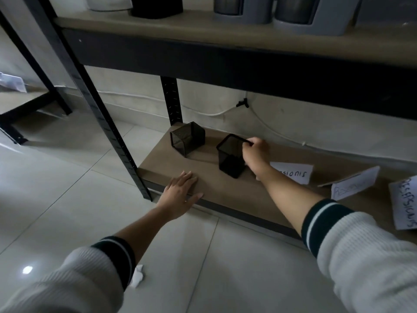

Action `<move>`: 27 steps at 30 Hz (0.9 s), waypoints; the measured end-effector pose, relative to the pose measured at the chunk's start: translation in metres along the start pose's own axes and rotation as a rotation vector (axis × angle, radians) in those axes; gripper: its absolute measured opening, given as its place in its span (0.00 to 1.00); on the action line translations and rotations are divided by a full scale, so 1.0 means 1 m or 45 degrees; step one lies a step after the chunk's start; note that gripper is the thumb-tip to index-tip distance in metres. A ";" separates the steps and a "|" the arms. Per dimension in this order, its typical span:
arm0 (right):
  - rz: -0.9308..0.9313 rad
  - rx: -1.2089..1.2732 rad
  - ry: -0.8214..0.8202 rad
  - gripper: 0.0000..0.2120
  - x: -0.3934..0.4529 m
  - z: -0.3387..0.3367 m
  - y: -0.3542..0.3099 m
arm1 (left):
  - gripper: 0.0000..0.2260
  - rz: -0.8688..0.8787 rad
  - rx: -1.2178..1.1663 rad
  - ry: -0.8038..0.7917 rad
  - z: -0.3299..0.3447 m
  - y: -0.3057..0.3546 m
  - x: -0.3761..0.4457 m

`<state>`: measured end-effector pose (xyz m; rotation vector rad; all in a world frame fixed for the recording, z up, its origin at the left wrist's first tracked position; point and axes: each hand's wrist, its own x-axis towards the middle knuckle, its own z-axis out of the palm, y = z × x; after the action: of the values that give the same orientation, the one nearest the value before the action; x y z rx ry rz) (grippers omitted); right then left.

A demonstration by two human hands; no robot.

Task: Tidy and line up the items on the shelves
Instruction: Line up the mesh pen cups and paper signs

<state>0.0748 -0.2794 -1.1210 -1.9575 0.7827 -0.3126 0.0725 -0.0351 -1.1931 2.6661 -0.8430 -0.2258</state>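
Pale glossy floor tiles [67,199] surround a black metal shelving unit with brown boards.

Bottom shelf [237,190]: brown board, low to the floor, its left front corner at a black slotted upright [108,123].

Mesh pen cup, left [187,140]: black, square, standing near the far left corner of the bottom shelf, untouched.

Mesh pen cup, right [230,157]: black, square, tilted, just right of the first and a little nearer; the two stand apart.

Right hand [256,152]: fingers curled, pinching the far right rim of the tilted cup between thumb and fingertips. Forearm bare, white ribbed sleeve with dark striped cuff pushed up.

Left hand [180,195]: flat, fingers straight and slightly spread, palm down on the near left edge of the bottom shelf, holding nothing. Same sleeve.

Paper labels: one white card [293,172] with handwriting lying flat behind the right wrist; a folded card [354,184] right of it; a third sheet [404,204] at the right edge of view. Writing not readable with certainty.

Upper shelf [203,32]: brown board on a black beam, carrying a white container [108,3], a black container [158,7] and two grey holders [270,12], all cut off by the top of view.

Wall behind: pale, with a white cable [225,111] along it.

Floor, near: one crumpled white scrap [137,276] beside the left sleeve.

Far left: a second black shelf frame [33,105], partly in view.
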 end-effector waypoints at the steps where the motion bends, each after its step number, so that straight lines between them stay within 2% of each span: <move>1: 0.035 0.029 0.057 0.13 0.002 0.002 0.000 | 0.32 0.003 -0.029 0.028 -0.001 -0.004 0.001; 4: 0.084 0.142 0.208 0.14 -0.004 0.005 0.008 | 0.34 -0.048 -0.192 0.117 -0.007 -0.014 0.013; 5: 0.030 0.148 0.276 0.15 -0.012 0.009 0.012 | 0.35 -0.088 -0.305 0.169 -0.011 -0.015 0.019; 8: -0.419 0.014 0.468 0.19 -0.046 0.022 0.033 | 0.40 -0.283 -0.664 0.344 -0.020 -0.022 0.045; 11: -0.718 -0.332 0.436 0.24 -0.072 0.027 0.058 | 0.43 -0.486 -0.831 0.484 -0.021 -0.028 0.069; 13: -0.854 -0.542 0.393 0.28 -0.084 0.026 0.075 | 0.44 -0.553 -0.762 0.560 -0.019 -0.031 0.080; 16: -0.791 -0.542 0.100 0.38 -0.098 0.030 0.097 | 0.50 -0.583 -0.506 0.523 -0.015 -0.034 0.091; 18: -0.759 -0.576 -0.037 0.40 -0.102 0.032 0.108 | 0.54 -0.565 -0.444 0.485 -0.018 -0.038 0.099; 20: -0.785 -0.640 -0.047 0.37 -0.101 0.031 0.113 | 0.56 -0.534 -0.426 0.478 -0.021 -0.044 0.108; 23: -0.743 -0.630 -0.079 0.37 -0.100 0.030 0.110 | 0.52 -0.477 -0.397 0.506 -0.020 -0.051 0.112; 27: -0.752 -0.630 -0.122 0.37 -0.098 0.027 0.112 | 0.45 -0.392 -0.556 0.681 -0.019 -0.046 0.109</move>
<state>-0.0294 -0.2345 -1.2202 -2.6362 0.2047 -0.3935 0.1899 -0.0577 -1.1977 2.2563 -0.1854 0.2072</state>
